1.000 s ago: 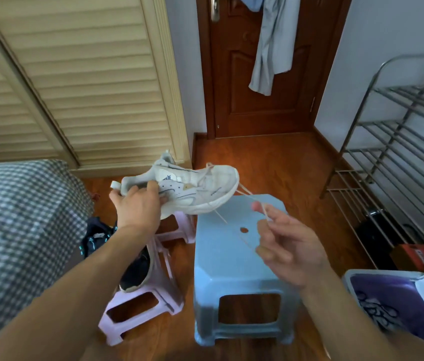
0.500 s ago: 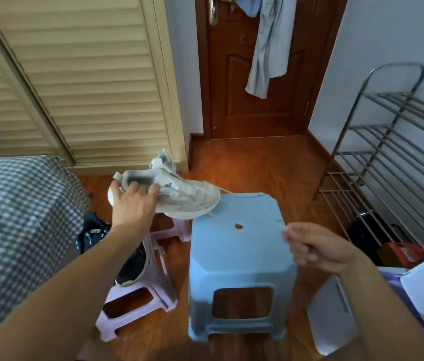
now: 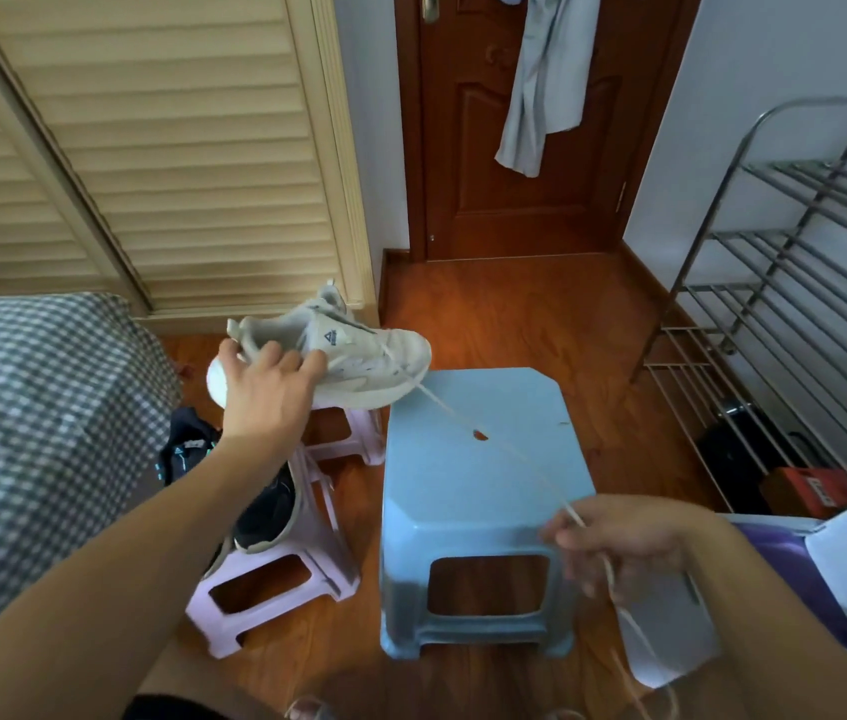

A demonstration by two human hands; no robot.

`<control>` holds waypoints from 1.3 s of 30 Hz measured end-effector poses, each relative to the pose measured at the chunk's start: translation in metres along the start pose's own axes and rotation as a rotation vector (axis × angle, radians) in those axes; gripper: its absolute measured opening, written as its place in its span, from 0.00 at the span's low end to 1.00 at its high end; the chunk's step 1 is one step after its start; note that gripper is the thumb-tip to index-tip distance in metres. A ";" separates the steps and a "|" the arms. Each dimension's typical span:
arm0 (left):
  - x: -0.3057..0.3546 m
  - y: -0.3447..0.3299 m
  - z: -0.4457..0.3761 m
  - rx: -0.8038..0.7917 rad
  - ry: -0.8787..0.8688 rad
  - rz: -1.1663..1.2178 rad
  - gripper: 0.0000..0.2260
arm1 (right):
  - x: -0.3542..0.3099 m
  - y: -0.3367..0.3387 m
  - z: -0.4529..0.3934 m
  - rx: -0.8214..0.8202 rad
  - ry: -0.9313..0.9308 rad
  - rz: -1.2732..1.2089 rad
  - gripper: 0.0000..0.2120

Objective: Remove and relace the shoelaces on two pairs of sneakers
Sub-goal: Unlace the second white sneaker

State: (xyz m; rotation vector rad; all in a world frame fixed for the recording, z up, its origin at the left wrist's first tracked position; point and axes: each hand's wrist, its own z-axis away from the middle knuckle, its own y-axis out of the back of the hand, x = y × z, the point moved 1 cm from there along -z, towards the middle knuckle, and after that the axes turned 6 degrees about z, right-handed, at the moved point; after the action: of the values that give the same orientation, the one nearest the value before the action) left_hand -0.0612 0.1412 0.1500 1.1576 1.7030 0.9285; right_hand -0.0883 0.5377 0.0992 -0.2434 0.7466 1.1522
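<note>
Left hand (image 3: 265,392) grips the heel of a white leather sneaker (image 3: 353,356) held in the air; right hand (image 3: 618,537) pinches its taut white shoelace (image 3: 494,439), stretched across a pale blue plastic stool (image 3: 473,491) between them. Below the left hand, a black sneaker (image 3: 265,511) rests on a lilac plastic stool (image 3: 275,584).

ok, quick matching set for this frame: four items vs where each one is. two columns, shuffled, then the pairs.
Things:
1. white sneaker
2. shoelace
3. black sneaker
4. grey garment

Places:
A. hanging on the brown door
B. lying on the pink stool
C. gripped at the heel by the left hand, held in the air
D. stretched from shoe to right hand, over the blue stool

Pairs: 1-C, 2-D, 3-B, 4-A

The left hand grips the shoe; the right hand pinches the lace above the blue stool. The pink stool stands left of it.
</note>
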 end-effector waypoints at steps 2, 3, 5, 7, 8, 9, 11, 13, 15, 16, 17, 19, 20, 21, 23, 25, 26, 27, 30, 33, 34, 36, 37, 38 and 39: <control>0.012 0.001 0.011 0.127 -0.118 0.019 0.18 | -0.027 0.003 -0.009 0.150 0.051 0.248 0.14; 0.019 0.004 0.017 0.205 -0.174 0.023 0.17 | -0.042 0.008 -0.017 0.309 0.104 0.330 0.12; 0.030 0.010 0.025 0.361 -0.246 0.049 0.14 | -0.070 0.018 -0.025 0.701 0.210 0.247 0.07; 0.041 0.019 0.026 0.461 -0.285 0.097 0.11 | -0.094 0.025 -0.027 0.981 0.346 0.090 0.09; 0.045 0.025 0.025 0.485 -0.299 0.117 0.11 | -0.103 0.025 -0.028 1.033 0.394 0.072 0.08; 0.050 0.030 0.024 0.497 -0.309 0.129 0.11 | -0.111 0.021 -0.027 1.059 0.416 0.094 0.08; 0.056 0.038 0.021 0.507 -0.332 0.135 0.11 | -0.117 0.013 -0.027 1.103 0.413 0.123 0.08; 0.059 0.041 0.020 0.513 -0.357 0.137 0.11 | -0.117 0.009 -0.027 1.173 0.428 0.045 0.07; 0.061 0.042 0.020 0.517 -0.375 0.138 0.14 | -0.116 0.005 -0.028 1.229 0.442 -0.070 0.06; 0.062 0.042 0.020 0.516 -0.384 0.136 0.15 | -0.116 0.003 -0.029 1.230 0.445 -0.119 0.06; 0.064 0.043 0.019 0.513 -0.393 0.130 0.15 | -0.116 0.001 -0.029 1.221 0.446 -0.149 0.06; 0.067 0.044 0.018 0.516 -0.418 0.110 0.16 | -0.115 -0.002 -0.030 1.206 0.432 -0.148 0.06; 0.068 0.044 0.017 0.521 -0.431 0.100 0.16 | -0.114 -0.002 -0.030 1.203 0.426 -0.143 0.07; 0.069 0.045 0.017 0.524 -0.448 0.089 0.16 | -0.114 -0.002 -0.029 1.205 0.425 -0.153 0.06; 0.071 0.047 0.015 0.530 -0.493 0.071 0.16 | -0.114 0.001 -0.027 1.221 0.421 -0.191 0.04; 0.072 0.050 0.012 0.546 -0.539 0.050 0.13 | -0.117 0.002 -0.024 1.263 0.384 -0.145 0.04; 0.072 0.052 0.011 0.560 -0.560 0.041 0.13 | -0.119 0.001 -0.021 1.284 0.364 -0.098 0.04; 0.071 0.054 0.009 0.574 -0.579 0.034 0.12 | -0.120 -0.001 -0.017 1.293 0.351 -0.057 0.05; 0.066 0.057 0.006 0.585 -0.627 0.021 0.11 | -0.122 -0.002 -0.012 1.189 0.270 0.008 0.10; 0.063 0.050 0.010 0.565 -0.641 0.020 0.12 | -0.120 -0.001 -0.020 1.075 0.190 0.062 0.15; 0.061 0.046 0.011 0.549 -0.618 0.020 0.12 | -0.118 0.000 -0.023 1.053 0.180 0.046 0.16; 0.058 0.037 0.013 0.516 -0.547 0.020 0.12 | -0.107 0.010 -0.029 1.046 0.149 0.017 0.14; 0.056 0.033 0.015 0.497 -0.517 0.015 0.12 | -0.098 0.017 -0.032 1.066 0.110 0.041 0.12; 0.052 0.028 0.018 0.472 -0.491 0.010 0.12 | -0.082 0.027 -0.034 1.098 0.044 0.073 0.11; 0.045 0.022 0.022 0.438 -0.463 0.006 0.13 | -0.063 0.039 -0.035 1.140 -0.049 0.087 0.12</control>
State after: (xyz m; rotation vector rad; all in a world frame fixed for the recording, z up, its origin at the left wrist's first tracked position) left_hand -0.0428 0.1926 0.1515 1.5228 1.5475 0.2505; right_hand -0.1495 0.4884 0.1215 0.7729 1.2561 0.6587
